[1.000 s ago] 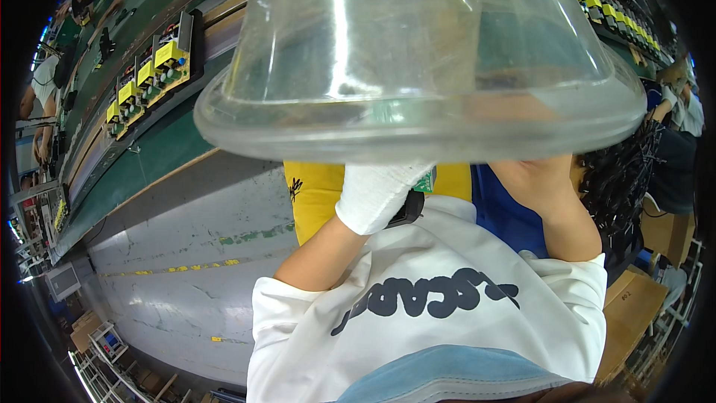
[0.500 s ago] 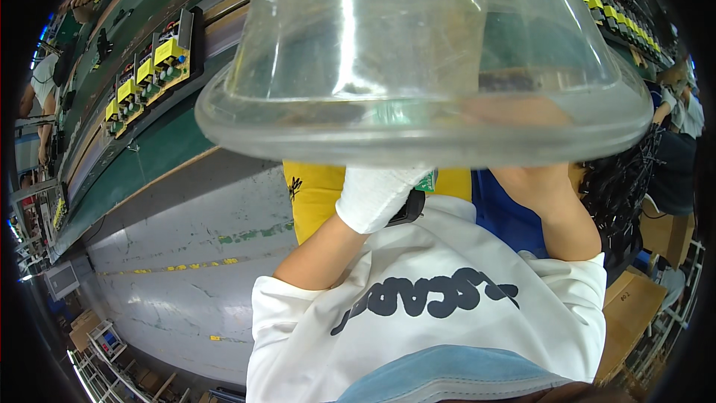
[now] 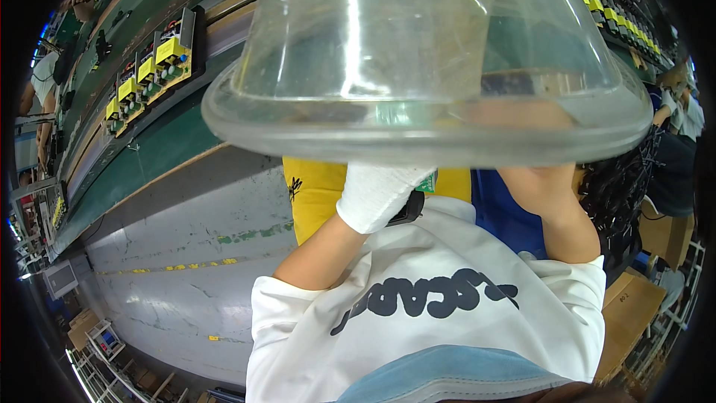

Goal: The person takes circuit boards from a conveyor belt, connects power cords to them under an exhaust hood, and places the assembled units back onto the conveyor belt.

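A large clear plastic hood (image 3: 425, 123) with a thick rim fills the upper middle, between the camera and my hands. My left hand (image 3: 380, 190), in a white glove, reaches under its rim; the fingers are hidden behind the cloudy plastic. Beside that glove shows a small green piece like a circuit board (image 3: 427, 182), mostly covered, and I cannot tell whether the hand holds it. My bare right hand (image 3: 538, 183) also goes in behind the rim. Its fingers are only a blur through the plastic.
On the green workbench (image 3: 160, 142) at left stands a row of circuit boards with yellow transformers (image 3: 147, 71). More such boards (image 3: 615, 19) line the far right. A heap of black cables (image 3: 615, 190) and a cardboard box (image 3: 630, 310) are at my right. Other people work at both sides.
The clear hood's rim sits slightly higher and further right in the picture. My forearms have hardly moved, and the right one is shifted a touch.
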Demonstrator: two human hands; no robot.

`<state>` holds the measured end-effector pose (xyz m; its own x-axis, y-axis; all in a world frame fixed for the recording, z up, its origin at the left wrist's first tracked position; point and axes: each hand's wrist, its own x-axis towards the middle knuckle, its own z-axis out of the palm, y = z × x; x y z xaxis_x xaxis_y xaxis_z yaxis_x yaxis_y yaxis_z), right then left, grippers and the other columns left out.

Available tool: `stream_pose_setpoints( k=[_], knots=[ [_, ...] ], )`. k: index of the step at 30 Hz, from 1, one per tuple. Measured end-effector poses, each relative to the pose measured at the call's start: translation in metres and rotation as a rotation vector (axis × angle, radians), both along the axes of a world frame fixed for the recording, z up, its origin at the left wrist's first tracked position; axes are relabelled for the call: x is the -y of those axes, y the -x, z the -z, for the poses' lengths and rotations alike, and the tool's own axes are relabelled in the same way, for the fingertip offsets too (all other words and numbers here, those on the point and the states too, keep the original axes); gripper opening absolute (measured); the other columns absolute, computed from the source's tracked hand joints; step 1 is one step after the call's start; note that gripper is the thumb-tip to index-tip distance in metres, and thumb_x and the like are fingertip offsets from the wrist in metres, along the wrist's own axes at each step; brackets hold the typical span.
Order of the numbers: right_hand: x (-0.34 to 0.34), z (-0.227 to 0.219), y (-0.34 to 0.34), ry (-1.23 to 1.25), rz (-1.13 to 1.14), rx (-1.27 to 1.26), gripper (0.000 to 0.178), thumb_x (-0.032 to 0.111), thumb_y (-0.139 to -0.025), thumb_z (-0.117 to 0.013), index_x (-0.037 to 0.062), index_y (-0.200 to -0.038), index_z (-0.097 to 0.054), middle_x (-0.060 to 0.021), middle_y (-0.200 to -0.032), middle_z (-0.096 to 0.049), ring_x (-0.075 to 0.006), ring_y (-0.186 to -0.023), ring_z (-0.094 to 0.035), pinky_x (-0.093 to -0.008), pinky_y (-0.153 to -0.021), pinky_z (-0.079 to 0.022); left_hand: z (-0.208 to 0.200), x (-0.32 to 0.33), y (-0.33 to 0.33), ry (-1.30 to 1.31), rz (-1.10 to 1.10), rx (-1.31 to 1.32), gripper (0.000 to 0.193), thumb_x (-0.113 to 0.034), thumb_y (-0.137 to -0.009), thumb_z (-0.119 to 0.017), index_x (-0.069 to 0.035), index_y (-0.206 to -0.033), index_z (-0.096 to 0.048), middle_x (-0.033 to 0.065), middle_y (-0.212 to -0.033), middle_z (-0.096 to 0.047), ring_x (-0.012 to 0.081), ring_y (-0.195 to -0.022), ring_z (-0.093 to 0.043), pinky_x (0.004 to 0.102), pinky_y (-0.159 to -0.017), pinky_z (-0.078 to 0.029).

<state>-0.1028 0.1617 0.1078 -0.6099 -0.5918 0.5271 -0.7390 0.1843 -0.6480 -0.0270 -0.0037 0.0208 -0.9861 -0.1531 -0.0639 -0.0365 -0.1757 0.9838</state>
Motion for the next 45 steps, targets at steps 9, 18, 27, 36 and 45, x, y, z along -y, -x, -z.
stream_pose_setpoints(
  k=[9, 18, 27, 36, 45],
  knots=[
    [-0.033, 0.009, -0.009, 0.571, -0.291, 1.035, 0.009, 0.005, -0.084, -0.061, -0.0036, -0.087, -0.060, -0.0050, -0.072, -0.049, -0.0114, -0.064, -0.040, -0.0228, -0.054, -0.032, 0.008, 0.000, -0.002, 0.997, 0.113, -0.253, 0.040, -0.006, -0.079, -0.071, 0.000, -0.116, -0.056, 0.0087, -0.107, -0.067, 0.0056, -0.072, -0.056, 0.0206, -0.063, -0.046],
    [-0.025, 0.061, -0.004, -0.265, 0.107, 0.215, 0.025, 0.016, -0.095, -0.055, -0.0011, -0.081, -0.067, -0.0020, -0.056, -0.044, -0.0105, -0.049, -0.038, -0.0256, -0.048, -0.029, -0.027, 0.013, -0.024, -0.216, -0.073, 0.199, 0.051, -0.001, -0.078, -0.072, 0.003, -0.121, -0.047, 0.0070, -0.104, -0.066, 0.0040, -0.075, -0.057, 0.0190, -0.063, -0.049],
    [-0.026, 0.099, -0.015, -0.330, -0.158, 1.002, 0.066, 0.045, -0.102, -0.025, -0.0007, -0.081, -0.068, 0.0003, -0.051, -0.038, -0.0086, -0.046, -0.035, -0.0252, -0.046, -0.031, -0.056, 0.043, -0.051, -0.103, -0.045, 0.293, 0.060, -0.003, -0.079, -0.070, 0.001, -0.132, -0.041, 0.0068, -0.106, -0.067, 0.0046, -0.076, -0.058, 0.0181, -0.063, -0.047],
    [-0.033, 0.087, -0.002, -0.399, -0.178, 0.759, 0.033, 0.025, -0.095, -0.053, -0.0025, -0.085, -0.068, -0.0118, -0.065, -0.060, -0.0142, -0.058, -0.052, -0.0291, -0.055, -0.041, -0.159, 0.112, -0.082, 0.214, 0.240, 0.326, 0.059, -0.004, -0.083, -0.066, 0.005, -0.133, -0.036, 0.0154, -0.122, -0.055, 0.0192, -0.103, -0.057, 0.0339, -0.092, -0.046],
    [-0.037, 0.084, 0.003, -0.291, -0.155, 0.846, 0.025, 0.020, -0.092, -0.058, -0.0025, -0.085, -0.068, -0.0119, -0.066, -0.062, -0.0132, -0.053, -0.052, -0.0282, -0.052, -0.042, -0.285, 0.193, 0.034, 0.747, -0.272, -0.069, 0.053, -0.014, -0.086, -0.062, 0.004, -0.132, -0.043, 0.0121, -0.117, -0.060, 0.0178, -0.103, -0.060, 0.0303, -0.089, -0.048]
  ],
)
